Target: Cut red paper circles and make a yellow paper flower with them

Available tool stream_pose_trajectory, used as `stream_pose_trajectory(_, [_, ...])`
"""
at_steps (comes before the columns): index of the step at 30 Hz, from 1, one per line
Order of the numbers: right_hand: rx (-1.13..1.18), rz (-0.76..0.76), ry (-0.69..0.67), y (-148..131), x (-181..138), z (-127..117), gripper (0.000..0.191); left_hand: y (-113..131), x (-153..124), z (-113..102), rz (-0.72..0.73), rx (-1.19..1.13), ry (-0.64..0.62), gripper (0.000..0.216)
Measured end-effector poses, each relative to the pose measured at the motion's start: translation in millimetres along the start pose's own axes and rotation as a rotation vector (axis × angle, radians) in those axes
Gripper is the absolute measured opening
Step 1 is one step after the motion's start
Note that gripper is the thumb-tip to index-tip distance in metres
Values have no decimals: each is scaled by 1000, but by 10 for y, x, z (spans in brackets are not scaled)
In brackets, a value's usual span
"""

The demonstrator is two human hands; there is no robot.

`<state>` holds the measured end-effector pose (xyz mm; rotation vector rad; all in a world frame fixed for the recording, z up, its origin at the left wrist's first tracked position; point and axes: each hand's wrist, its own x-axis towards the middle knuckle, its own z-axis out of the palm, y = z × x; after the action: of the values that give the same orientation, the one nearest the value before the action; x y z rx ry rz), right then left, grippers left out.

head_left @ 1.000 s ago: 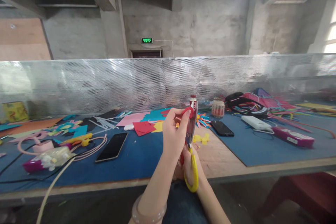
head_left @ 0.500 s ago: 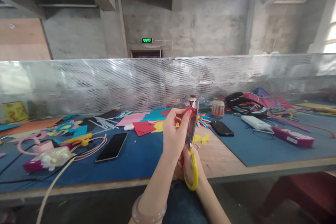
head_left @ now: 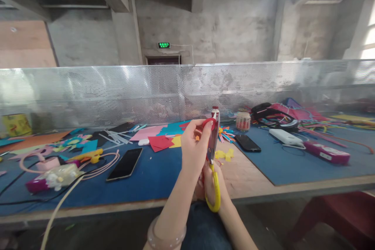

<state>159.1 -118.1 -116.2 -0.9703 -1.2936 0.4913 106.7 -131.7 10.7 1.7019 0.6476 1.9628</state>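
My left hand (head_left: 195,148) is raised over the table's front edge, its fingers pinching a small red paper piece (head_left: 208,123) near its top. Below and behind it, my right hand (head_left: 211,185) grips yellow-handled scissors (head_left: 215,187), the blades pointing up along the red piece. The scissors' blades (head_left: 212,140) run beside my left fingers. A bracelet sits on my left wrist.
The table's blue mat (head_left: 146,179) carries a black phone (head_left: 125,163), a second phone (head_left: 247,143), coloured paper scraps (head_left: 159,138), yellow cuttings (head_left: 224,154), a white power bank (head_left: 285,136), a pink box (head_left: 327,153) and a tape roll (head_left: 243,121). A perforated metal screen (head_left: 117,93) stands behind.
My hands and the scissors shifted up very slightly; the left fingers curled a little tighter over the red piece. Nothing else moved.
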Motion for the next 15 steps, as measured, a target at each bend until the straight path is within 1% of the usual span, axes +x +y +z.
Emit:
stream_pose_trajectory(3, [1, 11, 29, 28, 4, 30, 31, 2, 1, 6, -2, -7, 7, 15])
stream_pose_trajectory(11, [42, 101, -25, 8, -5, -4, 33, 27, 2, 19, -10, -17, 11, 13])
stream_pose_trajectory(15, [107, 122, -7, -25, -14, 22, 33, 23, 0, 13, -31, -42, 28, 13])
